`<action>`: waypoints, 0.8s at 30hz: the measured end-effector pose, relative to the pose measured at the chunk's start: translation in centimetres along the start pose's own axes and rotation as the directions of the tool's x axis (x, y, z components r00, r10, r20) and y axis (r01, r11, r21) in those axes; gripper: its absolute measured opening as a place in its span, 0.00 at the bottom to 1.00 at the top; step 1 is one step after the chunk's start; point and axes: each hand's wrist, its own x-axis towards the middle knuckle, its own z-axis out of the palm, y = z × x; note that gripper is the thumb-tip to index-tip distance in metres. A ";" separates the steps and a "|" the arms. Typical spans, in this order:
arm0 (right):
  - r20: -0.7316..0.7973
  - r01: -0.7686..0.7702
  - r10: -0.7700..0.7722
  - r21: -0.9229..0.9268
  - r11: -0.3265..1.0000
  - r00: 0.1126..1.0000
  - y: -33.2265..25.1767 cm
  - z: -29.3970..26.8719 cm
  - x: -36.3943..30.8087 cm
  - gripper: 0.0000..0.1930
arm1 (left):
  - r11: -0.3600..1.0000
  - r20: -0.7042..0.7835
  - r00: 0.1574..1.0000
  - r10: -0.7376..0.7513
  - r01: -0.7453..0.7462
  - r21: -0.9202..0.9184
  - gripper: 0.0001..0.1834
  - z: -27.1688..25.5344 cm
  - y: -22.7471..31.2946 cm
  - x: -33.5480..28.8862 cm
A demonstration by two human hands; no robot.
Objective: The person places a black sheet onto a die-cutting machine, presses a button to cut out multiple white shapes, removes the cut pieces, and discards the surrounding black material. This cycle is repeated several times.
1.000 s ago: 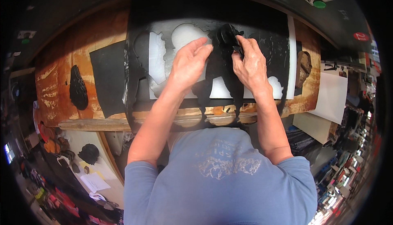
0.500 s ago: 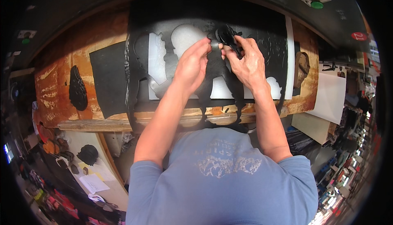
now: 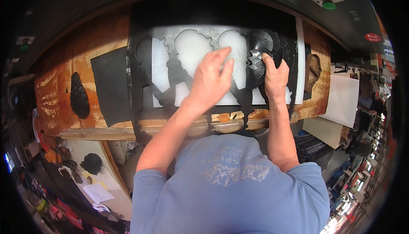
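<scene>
Gripping the black, scalloped-edged, round-topped piece (image 3: 257, 57) by its near right side: right hand (image 3: 277, 78), thumb on its face; can't tell if it's single or a stack. Long axis runs roughly away from the torso, round end far. Left hand (image 3: 212, 79) is empty, fingers extended, left of the piece and apart from it, over the black cut-out sheet (image 3: 172, 67) on a white flat backing (image 3: 191, 48); contact with the sheet unclear. Right is the nearer hand; piece sits at its fingertips, far-left of the palm.

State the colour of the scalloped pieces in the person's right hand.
The scalloped pieces are black, best seen in the head view.
</scene>
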 end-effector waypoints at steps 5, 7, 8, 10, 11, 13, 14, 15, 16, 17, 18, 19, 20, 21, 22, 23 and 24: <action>0.059 -0.193 0.186 0.431 0.882 0.981 0.7 -2.2 1.0 0.11 | 0.987 0.107 0.993 -0.041 0.057 -0.153 0.22 2.6 0.0 -0.8; 0.099 -0.181 0.152 0.534 0.826 0.983 0.7 -2.9 1.5 0.12 | 0.984 0.110 0.991 -0.072 0.088 -0.153 0.23 2.8 -0.3 -0.4; 0.079 -0.185 0.169 0.519 0.835 0.982 0.5 -3.2 1.8 0.12 | 0.968 0.120 0.985 -0.120 0.143 -0.206 0.23 2.7 -0.3 -0.2; 0.092 -0.173 0.146 0.488 0.856 0.985 0.3 -3.8 2.2 0.11 | 0.879 0.191 0.947 -0.259 0.313 -0.360 0.28 2.3 -0.4 0.6; 0.100 -0.188 0.161 0.425 0.886 0.982 0.2 -4.1 2.5 0.11 | 0.847 0.213 0.943 -0.257 0.326 -0.420 0.30 2.0 -0.3 0.8; 0.065 -0.107 0.087 0.429 0.897 0.994 0.0 -4.6 2.7 0.11 | 0.751 0.289 0.913 -0.290 0.404 -0.522 0.33 1.7 0.0 1.3; -0.007 -0.066 0.077 0.443 0.894 0.997 -0.3 -5.2 3.1 0.11 | 0.733 0.325 0.899 -0.294 0.430 -0.527 0.36 1.7 0.2 1.4; -0.048 -0.044 0.076 0.471 0.881 0.996 -0.5 -5.7 3.5 0.12 | 0.729 0.328 0.891 -0.314 0.448 -0.517 0.37 1.8 0.4 1.5; -0.079 0.021 0.022 0.499 0.866 0.997 -0.9 -6.4 3.9 0.12 | 0.721 0.324 0.887 -0.328 0.457 -0.521 0.37 2.1 0.7 1.4; -0.051 0.035 -0.008 0.552 0.833 0.999 -1.2 -7.0 4.2 0.12 | 0.712 0.321 0.886 -0.336 0.462 -0.529 0.37 2.4 1.0 1.3; -0.097 0.050 0.000 0.510 0.859 0.995 -1.4 -7.4 4.5 0.11 | 0.707 0.317 0.884 -0.344 0.466 -0.532 0.37 2.7 1.2 1.4; -0.156 0.068 0.007 0.471 0.880 0.988 -1.7 -8.0 4.7 0.11 | 0.701 0.310 0.886 -0.346 0.464 -0.542 0.38 3.0 1.4 1.5; -0.186 0.082 0.001 0.436 0.896 0.983 -1.9 -8.4 4.8 0.11 | 0.694 0.300 0.888 -0.349 0.460 -0.554 0.38 3.2 1.6 1.5; -0.200 0.148 -0.075 0.382 0.912 0.977 -2.1 -8.7 4.7 0.10 | 0.674 0.303 0.882 -0.361 0.472 -0.569 0.38 3.3 1.7 1.6; -0.194 0.165 -0.117 0.253 0.953 0.974 -2.4 -9.0 4.5 0.10 | 0.654 0.308 0.875 -0.373 0.483 -0.582 0.39 3.4 1.8 1.7; -0.193 0.162 -0.137 0.120 0.979 0.972 -2.6 -9.0 4.2 0.11 | 0.639 0.307 0.876 -0.373 0.482 -0.600 0.39 3.4 1.9 1.8; -0.195 0.161 -0.189 -0.150 0.976 0.962 -2.8 -9.0 3.7 0.11 | 0.629 0.335 0.857 -0.392 0.516 -0.582 0.39 3.5 1.9 2.1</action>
